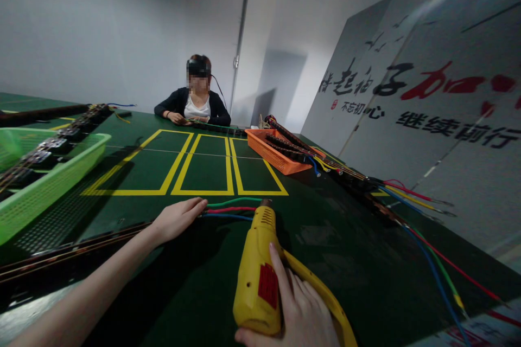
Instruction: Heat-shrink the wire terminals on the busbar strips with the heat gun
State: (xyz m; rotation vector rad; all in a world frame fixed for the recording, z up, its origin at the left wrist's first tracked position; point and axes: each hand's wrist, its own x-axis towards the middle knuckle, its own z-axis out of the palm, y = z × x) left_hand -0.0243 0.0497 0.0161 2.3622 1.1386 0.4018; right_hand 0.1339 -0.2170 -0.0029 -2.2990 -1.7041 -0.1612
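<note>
In the head view, my right hand (301,298) is wrapped round a yellow heat gun (254,276) with a red label. Its metal nozzle (266,203) points away from me at the far ends of three wires. These are a green wire (236,201), a red wire (232,209) and a blue wire (228,216). My left hand (179,219) is closed over the near end of these wires, where they leave a long dark wired strip (81,252). That strip runs back under my left forearm. Some fingertips of my left hand are hidden.
A green basket (81,160) with similar strips stands at the left. An orange basket (280,157) holds more at the back right. Strips with loose coloured wires (435,260) lie along the right. Across the green table (203,162), marked with yellow tape, sits another person (193,97).
</note>
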